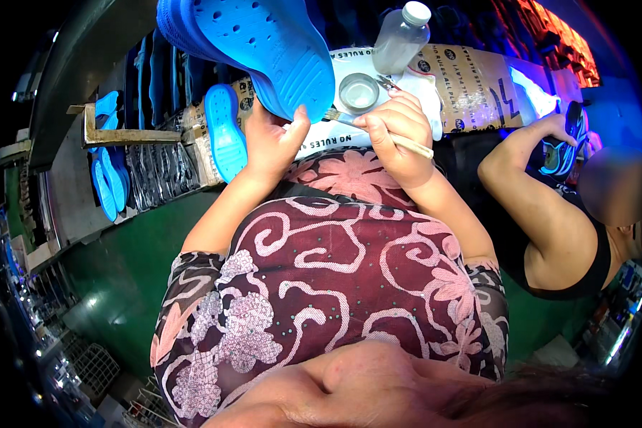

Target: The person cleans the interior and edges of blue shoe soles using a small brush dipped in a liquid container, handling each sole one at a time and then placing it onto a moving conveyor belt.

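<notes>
My left hand grips the heel end of a large blue foam shoe sole, thumb on its face. Small holes dot the sole's far half, and fine ridges mark the near part. In my right hand is a small flat brush with a pale handle, its bristle end close to the sole's edge; whether they touch I cannot tell. A round clear dish stands just beyond my right hand. Behind it is a clear bottle with a white cap. Another blue sole lies left of my left hand.
White sheeting and printed brown cardboard cover the work surface. Further left, more blue soles lie by a wooden frame. On the right a co-worker sits close, holding a dark and blue shoe.
</notes>
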The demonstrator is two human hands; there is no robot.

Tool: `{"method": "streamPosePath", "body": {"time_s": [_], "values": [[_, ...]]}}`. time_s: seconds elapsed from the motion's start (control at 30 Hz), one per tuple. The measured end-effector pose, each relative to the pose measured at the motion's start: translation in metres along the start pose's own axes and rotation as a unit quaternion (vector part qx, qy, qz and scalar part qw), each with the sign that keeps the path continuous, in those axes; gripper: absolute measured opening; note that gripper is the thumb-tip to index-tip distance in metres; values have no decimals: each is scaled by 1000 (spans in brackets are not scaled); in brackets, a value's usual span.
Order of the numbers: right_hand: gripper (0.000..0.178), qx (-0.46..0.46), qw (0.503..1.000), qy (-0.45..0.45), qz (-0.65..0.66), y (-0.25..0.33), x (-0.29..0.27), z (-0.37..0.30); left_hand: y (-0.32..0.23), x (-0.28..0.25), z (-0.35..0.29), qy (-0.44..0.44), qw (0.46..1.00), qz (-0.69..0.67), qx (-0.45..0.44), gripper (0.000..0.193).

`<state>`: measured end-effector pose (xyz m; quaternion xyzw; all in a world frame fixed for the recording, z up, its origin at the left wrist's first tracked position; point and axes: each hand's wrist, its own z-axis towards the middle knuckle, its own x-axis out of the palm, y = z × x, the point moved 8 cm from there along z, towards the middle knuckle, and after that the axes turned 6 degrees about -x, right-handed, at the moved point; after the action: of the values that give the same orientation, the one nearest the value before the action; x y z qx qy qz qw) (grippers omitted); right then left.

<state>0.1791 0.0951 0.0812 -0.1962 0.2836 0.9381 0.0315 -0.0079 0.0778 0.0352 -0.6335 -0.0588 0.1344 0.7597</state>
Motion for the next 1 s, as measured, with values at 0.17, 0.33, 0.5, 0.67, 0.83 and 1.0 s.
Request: {"method": "streamPosePath", "body": {"time_s": [0.17,0.33,0.5,0.67,0.83,1.0], "values": [[21,6,1000,-14,-21,-3,-8,-5,3,0,1,9,1000,17,-7,41],[17,3,1000,14,-18,-2,-4,1,6,-1,-1,-8,996,75,45,42],[15,-7,997,42,-63,-6,4,-1,-1,4,-3,38,993,109,39,42],[14,9,998,13,-55,-8,-5,-5,1,5,-3,39,992,111,51,43],[14,-5,1000,24,-15,0,2,-1,0,1,-5,-2,984,128,121,44],[16,19,999,37,-25,-4,3,-7,-4,3,-7,12,981,143,133,43]]}}
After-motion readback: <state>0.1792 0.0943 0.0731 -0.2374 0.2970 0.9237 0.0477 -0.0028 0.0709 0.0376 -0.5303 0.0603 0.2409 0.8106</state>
